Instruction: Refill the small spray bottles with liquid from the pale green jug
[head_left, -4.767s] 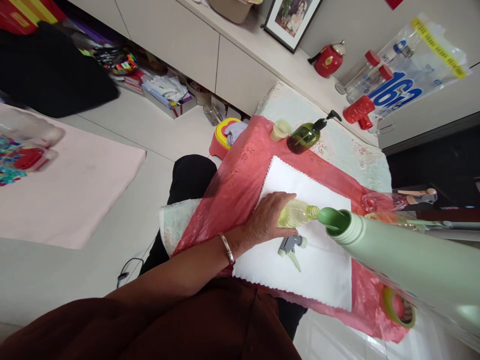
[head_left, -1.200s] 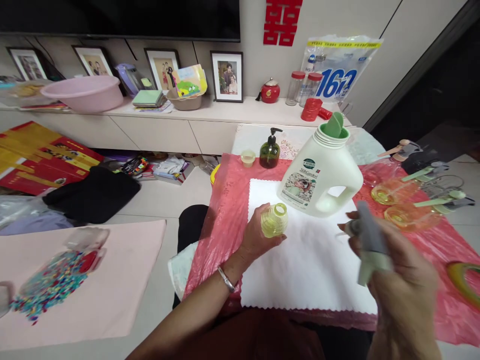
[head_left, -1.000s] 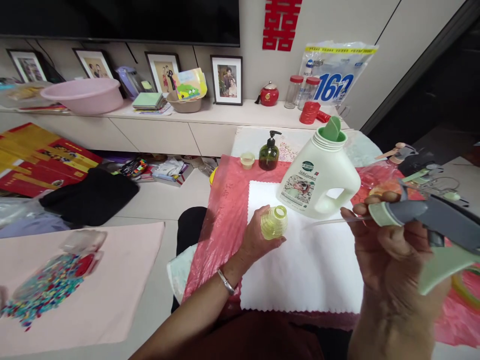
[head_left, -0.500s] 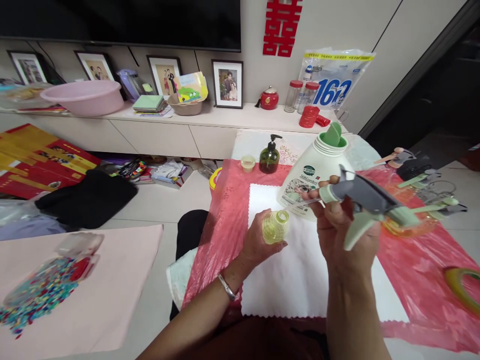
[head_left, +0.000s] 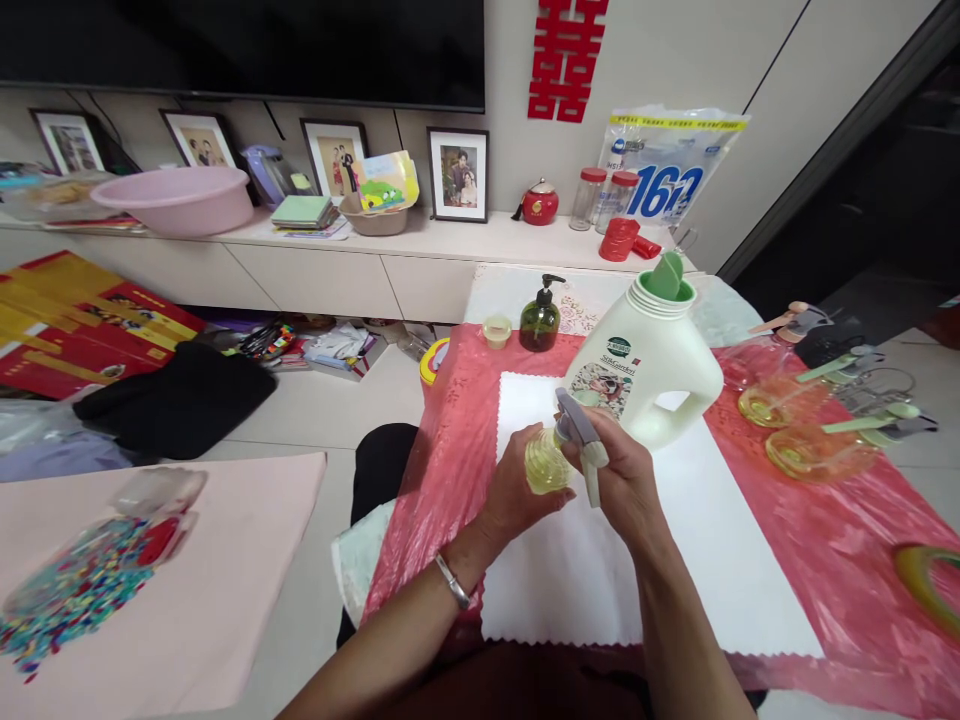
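Observation:
My left hand (head_left: 517, 487) is wrapped around a small ribbed, yellowish see-through bottle (head_left: 546, 462) above the white sheet (head_left: 570, 590). A grey and pale-green spray trigger head (head_left: 582, 432) sits at the bottle's mouth, with the fingers of my right hand (head_left: 619, 470) closed on it. Its dip tube no longer shows, and I cannot tell whether the head is screwed on. Just behind my hands stands a large white jug (head_left: 652, 350) with a green spout in its open neck. A dark green pump bottle (head_left: 539, 318) and a small cup (head_left: 496, 330) are further back.
Several spray bottles (head_left: 817, 450) lie on the red plastic cover (head_left: 795, 560) at the right, near a roll of tape (head_left: 926, 590). On the left, a pink board (head_left: 247, 530) bears spilled coloured bits (head_left: 82, 590). Behind runs a cabinet (head_left: 315, 265) with photo frames and jars.
My right hand has brought the spray trigger head left and down onto the bottle's mouth, and its tube has gone out of sight. My left hand has stayed nearly in place.

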